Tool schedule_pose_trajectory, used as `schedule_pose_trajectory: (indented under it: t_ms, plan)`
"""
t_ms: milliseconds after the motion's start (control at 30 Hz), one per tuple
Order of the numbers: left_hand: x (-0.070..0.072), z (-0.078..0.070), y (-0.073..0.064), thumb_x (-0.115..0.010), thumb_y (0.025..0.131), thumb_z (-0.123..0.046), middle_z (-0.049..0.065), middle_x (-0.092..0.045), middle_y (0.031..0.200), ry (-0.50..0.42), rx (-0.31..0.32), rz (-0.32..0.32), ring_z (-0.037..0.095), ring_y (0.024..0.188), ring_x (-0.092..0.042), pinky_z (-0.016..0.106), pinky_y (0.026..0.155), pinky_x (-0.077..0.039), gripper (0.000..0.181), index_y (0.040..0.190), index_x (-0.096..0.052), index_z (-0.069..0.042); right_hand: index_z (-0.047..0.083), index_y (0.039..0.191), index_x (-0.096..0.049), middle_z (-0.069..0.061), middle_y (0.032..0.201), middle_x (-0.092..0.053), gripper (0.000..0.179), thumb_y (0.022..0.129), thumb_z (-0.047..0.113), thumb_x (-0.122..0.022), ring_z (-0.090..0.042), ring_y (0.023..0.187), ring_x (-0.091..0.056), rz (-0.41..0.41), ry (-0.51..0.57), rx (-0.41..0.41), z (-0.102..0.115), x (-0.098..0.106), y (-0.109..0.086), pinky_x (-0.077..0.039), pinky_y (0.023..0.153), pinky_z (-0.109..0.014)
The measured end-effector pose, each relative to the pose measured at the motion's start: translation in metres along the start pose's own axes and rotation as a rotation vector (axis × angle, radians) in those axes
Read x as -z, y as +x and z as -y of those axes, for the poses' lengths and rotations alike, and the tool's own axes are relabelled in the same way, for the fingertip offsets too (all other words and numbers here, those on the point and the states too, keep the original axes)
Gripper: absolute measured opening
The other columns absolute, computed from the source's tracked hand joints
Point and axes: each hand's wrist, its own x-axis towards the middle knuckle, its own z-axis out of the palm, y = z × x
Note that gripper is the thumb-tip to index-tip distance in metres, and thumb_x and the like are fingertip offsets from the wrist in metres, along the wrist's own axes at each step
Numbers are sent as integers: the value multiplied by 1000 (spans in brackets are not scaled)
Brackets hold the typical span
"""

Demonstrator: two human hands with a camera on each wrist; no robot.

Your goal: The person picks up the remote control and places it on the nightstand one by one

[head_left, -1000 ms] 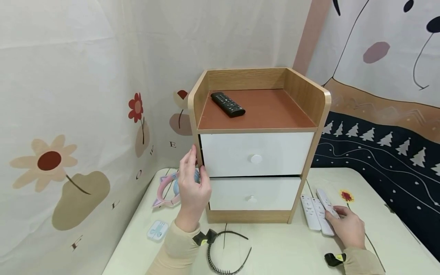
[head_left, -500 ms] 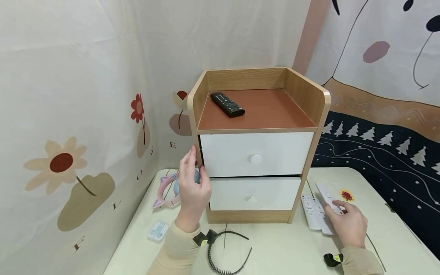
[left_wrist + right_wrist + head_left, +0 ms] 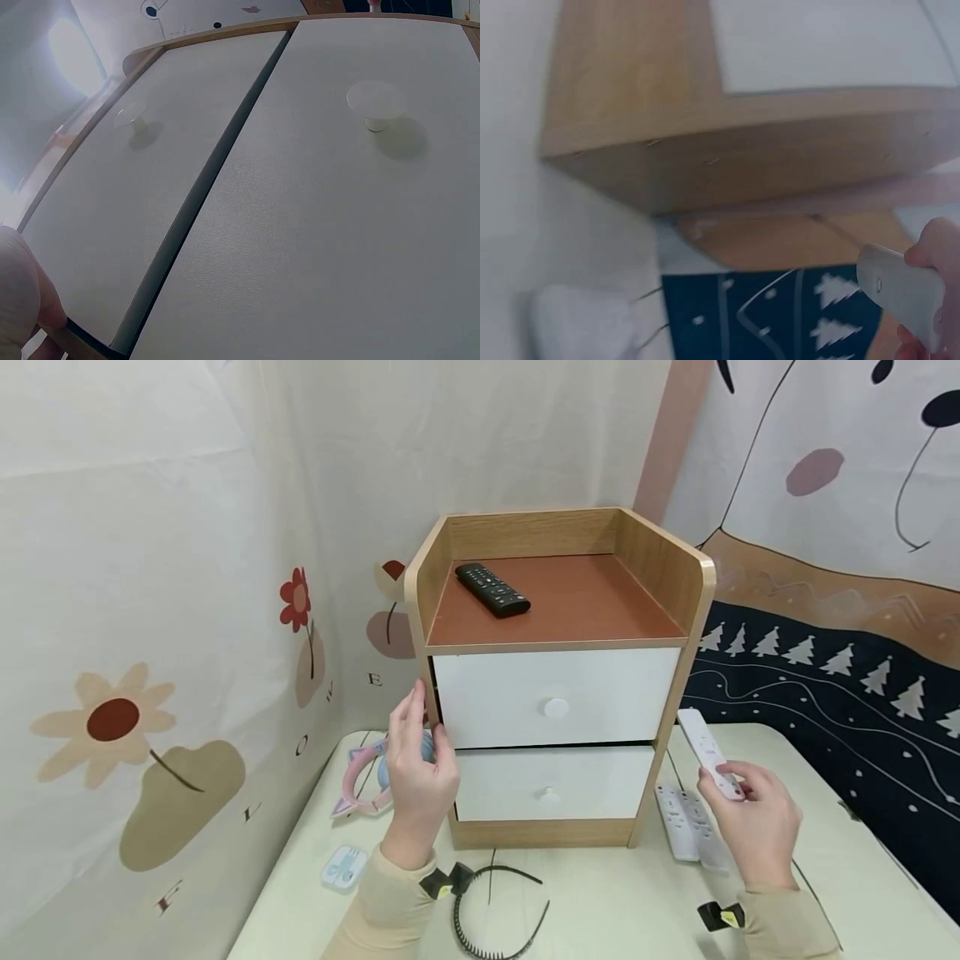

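Note:
My right hand grips the lower end of a slim white remote with small dark buttons, tilted up beside the cabinet. In the right wrist view the remote shows its plain rounded end. Two more white remotes lie side by side on the table, just left of that hand. My left hand rests on the cabinet's left front edge, its fingers straight along the side and its thumb near the drawer gap. The upper drawer and lower drawer have white fronts with round knobs.
A black remote lies on the cabinet's reddish-brown top. Pink and blue cat-ear headphones and a clear case with earphones are at the left. A black headband lies in front. Printed curtains surround the table.
My right hand has lifted one white remote off the table beside the other two, raising and tipping it up toward the cabinet. The left hand keeps its place on the cabinet edge.

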Motion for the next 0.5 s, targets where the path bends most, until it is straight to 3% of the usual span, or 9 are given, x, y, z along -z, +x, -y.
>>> schedule_pose_trajectory:
  t_ms: [233,300,433,500]
  plan:
    - [1,1,-1,-59,97,14,29,-63,144,9,6,7,39,118,-66,28,96,-55,64,160,-53,3,0,102,-82,-19,99,-79,22,83,10,-86,27,78,-44,-51,76,67,32,9,23,-34,70,3]
    - [1,1,-1,-59,97,14,29,-63,145,9,6,7,39,118,-66,31,95,-56,64,160,-53,3,0,102,-82,-12,99,-78,22,84,10,-87,24,79,-45,-64,98,69,43,12,31,-35,70,2]
    - [1,1,-1,-58,97,13,29,-62,145,9,5,7,39,117,-66,34,93,-57,63,159,-53,3,-2,100,-82,23,105,-71,20,83,9,-87,18,82,-49,-109,151,94,62,17,47,-37,71,-1]
    - [1,1,-1,-58,98,13,29,-62,145,9,5,7,39,117,-66,33,94,-57,63,160,-53,3,-3,99,-81,20,106,-74,21,83,9,-87,18,81,-50,-131,169,112,71,19,55,-39,71,0]
